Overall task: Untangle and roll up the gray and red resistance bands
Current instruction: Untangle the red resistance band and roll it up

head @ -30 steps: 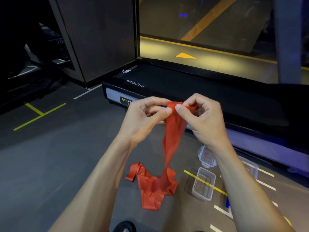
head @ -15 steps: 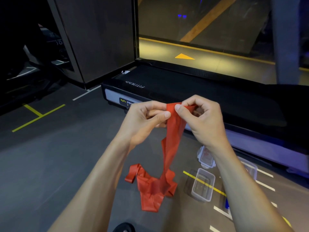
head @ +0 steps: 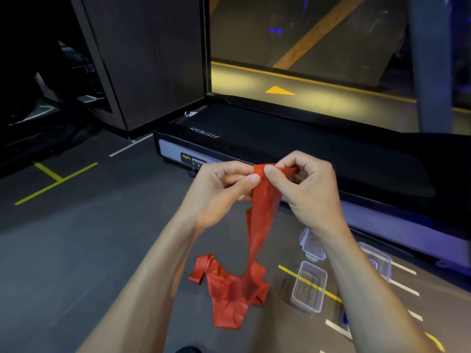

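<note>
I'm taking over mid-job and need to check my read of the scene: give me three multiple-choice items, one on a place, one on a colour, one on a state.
1. Where does the lower part of the band lie?
A. On the treadmill deck
B. Bunched on the floor below the hands
C. Inside a plastic container

2. What colour is the band being held?
A. Gray
B. Blue
C. Red

3. How is the band's top end held?
A. Pinched by both hands
B. Draped over one open palm
C. Gripped by the left hand alone

Key: 1 B, the red band hangs down to a crumpled heap on the floor, beside the clear container and short of the treadmill. 2 C, it is plainly red; no gray band shows. 3 A, the left hand and right hand both pinch its top edge.
</note>
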`<state>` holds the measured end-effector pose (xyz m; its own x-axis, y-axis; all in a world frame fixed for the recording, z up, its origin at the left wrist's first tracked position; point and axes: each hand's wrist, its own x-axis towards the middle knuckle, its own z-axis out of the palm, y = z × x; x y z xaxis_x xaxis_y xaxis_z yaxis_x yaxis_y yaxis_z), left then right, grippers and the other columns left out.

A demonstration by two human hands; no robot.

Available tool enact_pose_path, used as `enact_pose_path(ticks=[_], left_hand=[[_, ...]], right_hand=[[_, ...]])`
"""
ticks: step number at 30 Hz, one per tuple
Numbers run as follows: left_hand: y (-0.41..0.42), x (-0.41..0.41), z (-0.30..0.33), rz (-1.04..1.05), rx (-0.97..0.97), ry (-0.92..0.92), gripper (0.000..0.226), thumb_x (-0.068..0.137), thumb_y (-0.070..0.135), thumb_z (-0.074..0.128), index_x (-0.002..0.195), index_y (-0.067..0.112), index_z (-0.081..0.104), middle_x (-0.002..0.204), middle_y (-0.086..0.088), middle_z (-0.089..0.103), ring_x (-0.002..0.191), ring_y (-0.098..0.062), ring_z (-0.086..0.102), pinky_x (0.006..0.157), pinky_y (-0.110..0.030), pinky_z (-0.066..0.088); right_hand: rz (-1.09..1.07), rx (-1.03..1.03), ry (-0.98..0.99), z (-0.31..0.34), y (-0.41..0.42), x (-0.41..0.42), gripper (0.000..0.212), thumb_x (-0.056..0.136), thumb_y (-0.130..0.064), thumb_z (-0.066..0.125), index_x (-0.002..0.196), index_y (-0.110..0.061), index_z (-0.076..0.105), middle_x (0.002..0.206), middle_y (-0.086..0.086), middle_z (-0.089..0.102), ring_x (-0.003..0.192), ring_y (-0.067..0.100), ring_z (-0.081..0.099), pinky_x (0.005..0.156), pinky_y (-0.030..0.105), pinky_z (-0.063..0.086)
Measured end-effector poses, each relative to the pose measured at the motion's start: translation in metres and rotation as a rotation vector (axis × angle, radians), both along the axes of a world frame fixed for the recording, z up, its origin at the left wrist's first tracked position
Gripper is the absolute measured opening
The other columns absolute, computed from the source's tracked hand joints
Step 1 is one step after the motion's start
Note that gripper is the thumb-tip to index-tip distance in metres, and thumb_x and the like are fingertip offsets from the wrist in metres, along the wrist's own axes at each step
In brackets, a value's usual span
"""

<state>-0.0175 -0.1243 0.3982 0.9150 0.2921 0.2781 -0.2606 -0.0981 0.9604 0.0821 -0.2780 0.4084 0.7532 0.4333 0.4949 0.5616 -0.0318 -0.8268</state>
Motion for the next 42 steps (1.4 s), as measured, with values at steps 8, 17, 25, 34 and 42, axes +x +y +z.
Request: enact_pose_path(ticks=[8,17,25,34,42], left_hand=[[-0.002,0.001,-0.001,0.032,-0.025,0.013,0.013,0.098,0.01,0.065,0.102,0.002,0.074,0.088,-0.016,0.079,0.089,-0.031,0.077,0.082,-0.04,0.063],[-0.006,0.002,0.001,0.109,-0.019,-0.01,0.015,0.097,0.007,0.067,0.086,0.012,0.077,0.071,-0.007,0.074,0.072,-0.014,0.071,0.068,-0.026,0.058],[-0.005,0.002,0.0,0.098,0.021,-0.023,0.014,0.097,0.008,0.067,0.086,0.013,0.076,0.073,-0.006,0.076,0.071,-0.01,0.071,0.068,-0.025,0.058],[0.003,0.003,-0.002,-0.074,-0.004,-0.025,0.026,0.091,0.013,0.07,0.116,0.005,0.071,0.104,-0.017,0.077,0.103,-0.036,0.073,0.094,-0.043,0.06],[0.01,-0.003,-0.005,-0.119,0.181,0.022,0.033,0.092,-0.005,0.07,0.118,0.016,0.071,0.111,-0.004,0.077,0.107,-0.021,0.073,0.098,-0.033,0.055]], right_hand=[[-0.016,-0.001,-0.022,0.001,0.002,-0.004,0.024,0.087,-0.017,0.079,0.069,-0.013,0.064,0.062,0.004,0.062,0.054,0.009,0.05,0.051,0.028,0.04],[0.01,0.006,-0.031,0.001,0.004,-0.005,0.016,0.088,-0.014,0.077,0.08,-0.013,0.063,0.071,0.006,0.062,0.059,0.017,0.054,0.055,0.033,0.044],[0.215,-0.094,0.042,0.007,-0.006,0.004,0.013,0.089,-0.021,0.08,0.102,-0.02,0.077,0.09,-0.005,0.077,0.083,0.015,0.073,0.079,0.039,0.057],[0.145,-0.04,-0.061,0.016,-0.012,0.005,0.006,0.092,-0.017,0.077,0.087,-0.021,0.077,0.081,-0.004,0.075,0.077,0.016,0.072,0.074,0.04,0.058],[0.166,0.019,-0.049,0.03,-0.02,0.001,0.011,0.092,-0.012,0.076,0.085,-0.02,0.075,0.078,0.003,0.075,0.071,0.025,0.072,0.068,0.047,0.058]])
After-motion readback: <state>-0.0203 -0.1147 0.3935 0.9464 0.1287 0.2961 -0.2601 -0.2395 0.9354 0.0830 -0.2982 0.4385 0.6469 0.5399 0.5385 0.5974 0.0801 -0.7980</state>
